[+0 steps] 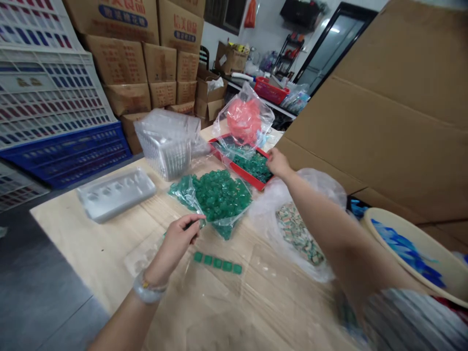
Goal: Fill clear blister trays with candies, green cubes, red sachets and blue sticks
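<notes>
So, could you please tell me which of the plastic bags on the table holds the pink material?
The upright clear bag at the far end, behind the red tray. The bag by the left hand holds green pieces; the one under the right forearm holds mixed pale ones.

Cardboard boxes [127,63] are stacked at the back w/ white and blue crates [54,97] on the left; a red basket [271,90] is seen further back.
</notes>
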Available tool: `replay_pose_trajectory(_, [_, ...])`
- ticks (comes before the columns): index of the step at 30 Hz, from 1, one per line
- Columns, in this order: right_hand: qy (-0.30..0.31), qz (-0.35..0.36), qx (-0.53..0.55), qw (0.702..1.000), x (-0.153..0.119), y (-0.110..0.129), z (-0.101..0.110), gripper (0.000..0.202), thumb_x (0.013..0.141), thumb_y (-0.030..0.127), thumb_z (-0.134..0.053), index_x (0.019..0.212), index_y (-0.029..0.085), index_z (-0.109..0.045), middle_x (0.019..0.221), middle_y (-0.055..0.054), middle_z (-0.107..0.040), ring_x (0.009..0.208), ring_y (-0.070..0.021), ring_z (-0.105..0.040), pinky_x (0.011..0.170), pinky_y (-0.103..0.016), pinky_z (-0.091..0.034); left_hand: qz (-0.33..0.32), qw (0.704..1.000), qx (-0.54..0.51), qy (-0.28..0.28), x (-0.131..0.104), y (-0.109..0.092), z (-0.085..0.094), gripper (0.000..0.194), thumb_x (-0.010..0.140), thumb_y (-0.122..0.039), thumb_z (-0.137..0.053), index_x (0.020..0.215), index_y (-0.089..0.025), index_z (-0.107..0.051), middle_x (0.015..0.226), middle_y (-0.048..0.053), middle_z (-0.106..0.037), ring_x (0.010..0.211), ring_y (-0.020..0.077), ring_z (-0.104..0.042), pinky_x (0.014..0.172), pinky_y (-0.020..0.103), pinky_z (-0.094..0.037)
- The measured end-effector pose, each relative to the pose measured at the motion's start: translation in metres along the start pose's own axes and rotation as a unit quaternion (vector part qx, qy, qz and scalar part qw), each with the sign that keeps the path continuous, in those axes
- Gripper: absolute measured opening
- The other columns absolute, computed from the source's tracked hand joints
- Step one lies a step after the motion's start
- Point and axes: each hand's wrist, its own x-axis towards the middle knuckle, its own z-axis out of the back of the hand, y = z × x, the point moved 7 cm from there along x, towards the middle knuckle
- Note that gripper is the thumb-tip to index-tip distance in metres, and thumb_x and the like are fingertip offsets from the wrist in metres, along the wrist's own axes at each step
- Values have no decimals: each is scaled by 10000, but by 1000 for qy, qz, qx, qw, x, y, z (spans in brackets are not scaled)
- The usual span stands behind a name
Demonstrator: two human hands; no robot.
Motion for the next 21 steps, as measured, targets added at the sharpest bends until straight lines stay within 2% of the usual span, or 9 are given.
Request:
replay_pose_trajectory(2, [-10, -11, -28, 1000, 12, -10, -8, 253, 779, 242, -462, 989, 113, -519, 929, -121, -559, 821, -175, -507, 715, -303, -359, 25, 999, -22, -18, -5, 7, 6, 280, 641, -282, -589, 879, -135, -587, 519, -43, -480, 463, 70, -410, 440, 183, -324])
replay_pose_trajectory(5, [-40, -42, -69, 996, 12, -20, -16, 213, 801, 230, -425, 911, 114, -566, 903, -129, -569, 850, -186, -503, 736, -315, -352, 57, 996, -71, -19, -15, 16, 13, 275, 624, -319, -633, 812, -126, -577, 511, -36, -487, 458, 63, -407, 425, 173, -306])
replay_pose_trajectory(9, [-62, -20, -81, 995, 2, -22, -15, 301, 757, 128, -437, 1046, 145, -521, 1061, -123, -514, 924, -199, -493, 766, -328, -354, 94, 981, -171, 9, -32, 22, 16, 275, 630, -327, -652, 793, -120, -575, 534, -26, -498, 471, 52, -416, 420, 160, -290])
replay_pose_trajectory(13, [-80, -31, -68, 994, -10, -13, -3, 239, 801, 183, -358, 933, 189, -557, 917, -107, -540, 924, -247, -489, 770, -406, -360, 106, 965, -240, 20, -52, 26, 14, 208, 642, -269, -647, 765, -122, -567, 546, -26, -489, 473, 43, -413, 416, 153, -280])
replay_pose_trajectory(16, [-110, 33, 6, 993, -45, 33, -3, 214, 766, 136, -380, 855, 213, -559, 868, -97, -539, 894, -233, -487, 770, -390, -370, 122, 952, -278, 26, -68, 33, 10, 205, 645, -239, -640, 800, -125, -569, 592, -16, -508, 474, 41, -421, 407, 154, -272])
replay_pose_trajectory(18, [-67, 119, 105, 985, -94, 80, -18, 201, 767, 124, -370, 770, 203, -556, 784, -76, -548, 786, -192, -501, 720, -347, -394, 134, 944, -302, 20, -76, 38, 10, 218, 629, -227, -654, 802, -126, -568, 620, -10, -519, 480, 41, -431, 402, 154, -269])
replay_pose_trajectory(19, [22, 161, 165, 973, -124, 106, -36, 195, 783, 148, -370, 776, 195, -559, 722, -56, -546, 676, -165, -502, 645, -323, -411, 135, 939, -316, 13, -80, 40, 11, 216, 621, -225, -660, 788, -126, -566, 624, -8, -522, 481, 41, -434, 402, 154, -268])
replay_pose_trajectory(20, [133, 208, 220, 944, -159, 133, -56, 180, 797, 191, -399, 875, 195, -561, 714, -39, -551, 625, -146, -503, 600, -302, -422, 133, 934, -331, 7, -83, 42, 13, 205, 618, -226, -662, 768, -127, -564, 614, -10, -519, 476, 40, -430, 401, 154, -267])
replay_pose_trajectory(21, [215, 256, 250, 909, -195, 157, -71, 214, 787, 241, -469, 981, 204, -551, 771, -34, -562, 626, -134, -511, 588, -286, -432, 128, 929, -346, 3, -85, 43, 16, 189, 619, -227, -661, 746, -128, -562, 598, -13, -511, 470, 38, -424, 401, 152, -266])
